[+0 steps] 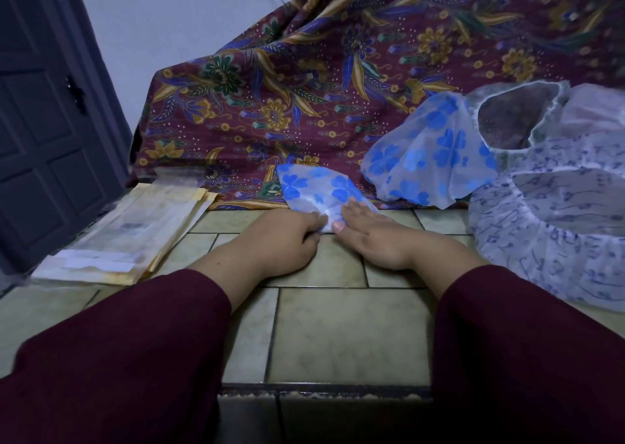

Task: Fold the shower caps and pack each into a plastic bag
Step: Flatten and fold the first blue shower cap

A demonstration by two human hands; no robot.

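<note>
Fingers (316, 222) of both hands apparently pinch the folded shower cap (318, 189).

Dim, bluish light all over, soft shadows under the sleeves (128, 352); the door (44, 132) bows at the wide-angle edge, corners slightly smeared, centre sharp.

A single head-worn camera looks forward and steeply down over the tiled floor (338, 325), close enough that both sleeved forearms fill the lower frame. Beyond the floor it faces the patterned cloth (304, 88) (wide-angle bending shows at the edges).
</note>
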